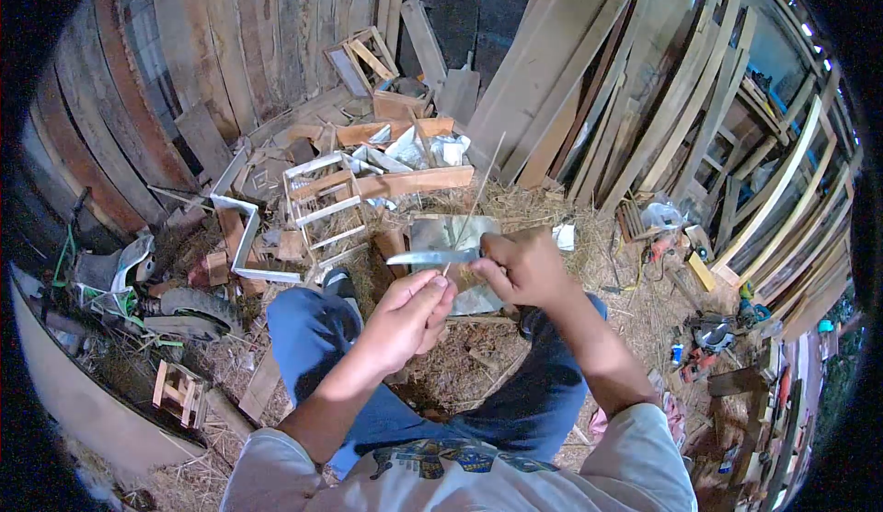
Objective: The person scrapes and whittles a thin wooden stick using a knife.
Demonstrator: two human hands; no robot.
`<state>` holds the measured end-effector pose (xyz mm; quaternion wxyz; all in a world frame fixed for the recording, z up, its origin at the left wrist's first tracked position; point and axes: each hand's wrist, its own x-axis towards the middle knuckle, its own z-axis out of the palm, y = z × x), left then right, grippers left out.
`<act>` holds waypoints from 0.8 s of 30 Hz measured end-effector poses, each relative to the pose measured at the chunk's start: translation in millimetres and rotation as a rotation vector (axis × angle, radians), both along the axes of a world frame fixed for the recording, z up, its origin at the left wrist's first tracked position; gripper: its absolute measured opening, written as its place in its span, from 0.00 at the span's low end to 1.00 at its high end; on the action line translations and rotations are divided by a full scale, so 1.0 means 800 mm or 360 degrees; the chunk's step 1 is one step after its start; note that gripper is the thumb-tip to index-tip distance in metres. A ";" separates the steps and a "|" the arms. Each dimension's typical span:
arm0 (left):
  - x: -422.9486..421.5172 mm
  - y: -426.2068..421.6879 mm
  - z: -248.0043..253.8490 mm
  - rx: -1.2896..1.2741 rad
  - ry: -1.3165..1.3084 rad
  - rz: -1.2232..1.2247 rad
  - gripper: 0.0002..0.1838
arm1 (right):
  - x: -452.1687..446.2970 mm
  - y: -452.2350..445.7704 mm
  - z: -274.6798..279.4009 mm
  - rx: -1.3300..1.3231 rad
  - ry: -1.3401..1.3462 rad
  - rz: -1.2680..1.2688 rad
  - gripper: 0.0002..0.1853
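In front of my lap, my left hand [410,313] pinches the lower end of a thin stick [482,184], which slants up and away to the right. My right hand [526,267] is wrapped round the handle of a knife. Its blade [423,258] points left and crosses the stick just above my left fingertips; whether the edge bites into it, I cannot tell. Below and behind the hands lies a greyish flat board [478,300] between my knees. The knife's handle is mostly hidden in my right fingers.
Wooden frames [327,201] and offcuts are heaped ahead on the left. Tall planks [570,61] lean on the far wall. A small wheeled vehicle [189,310] stands at left. Power tools [708,333] lie at right. Shavings [635,273] cover the floor.
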<state>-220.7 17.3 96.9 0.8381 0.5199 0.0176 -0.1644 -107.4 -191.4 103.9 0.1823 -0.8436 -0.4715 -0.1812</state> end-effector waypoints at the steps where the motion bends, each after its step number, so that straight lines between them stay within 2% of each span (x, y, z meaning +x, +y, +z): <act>1: -0.004 0.001 0.003 -0.0131 0.0064 -0.0040 0.14 | -0.002 -0.002 -0.002 0.0021 0.0042 -0.0078 0.20; 4: -0.014 0.000 0.001 -0.0258 0.0099 -0.0090 0.14 | -0.015 -0.002 -0.013 0.0062 0.0085 -0.0150 0.20; 6: -0.026 -0.002 -0.002 -0.0284 0.0131 -0.0130 0.14 | -0.029 -0.006 -0.013 0.0071 0.0093 -0.0050 0.20; 10: -0.055 -0.007 -0.009 -0.0336 0.0171 -0.0058 0.14 | -0.043 -0.006 -0.027 0.0034 0.0215 -0.0310 0.21; 11: -0.065 -0.008 -0.011 -0.0303 0.0205 -0.0051 0.14 | -0.058 -0.002 -0.027 0.0027 0.0258 -0.0171 0.20; 14: -0.093 0.002 -0.031 -0.0299 0.0206 -0.0091 0.14 | -0.077 0.004 -0.038 0.0136 0.0185 -0.0091 0.18; 15: -0.104 0.004 -0.032 -0.0255 0.0249 -0.0034 0.13 | -0.069 0.004 -0.044 0.0104 0.0404 -0.0211 0.16; 16: -0.112 0.006 -0.032 -0.0216 0.0281 0.0024 0.13 | -0.067 0.009 -0.058 0.0107 0.0396 -0.0193 0.16; 18: -0.124 0.018 -0.039 -0.0265 0.0280 0.0017 0.13 | -0.075 0.027 -0.075 0.0299 0.0180 0.0099 0.14; 19: -0.129 0.024 -0.039 -0.0175 0.0327 0.0039 0.13 | -0.090 0.035 -0.065 0.0236 0.0212 0.0189 0.15; 20: -0.135 0.027 -0.040 -0.0086 0.0382 0.0060 0.13 | -0.092 0.042 -0.073 0.0230 -0.0005 0.0231 0.16; 22: -0.149 0.028 -0.050 0.0009 0.0362 0.0160 0.12 | -0.070 0.045 -0.081 0.0180 0.0157 -0.0033 0.17; 23: -0.156 0.031 -0.053 -0.0111 0.0386 0.0114 0.12 | -0.057 0.046 -0.083 0.0187 0.0155 -0.0028 0.17; 24: -0.162 0.032 -0.053 -0.0234 0.0417 0.0060 0.12 | -0.046 0.048 -0.078 0.0214 0.0247 -0.0196 0.17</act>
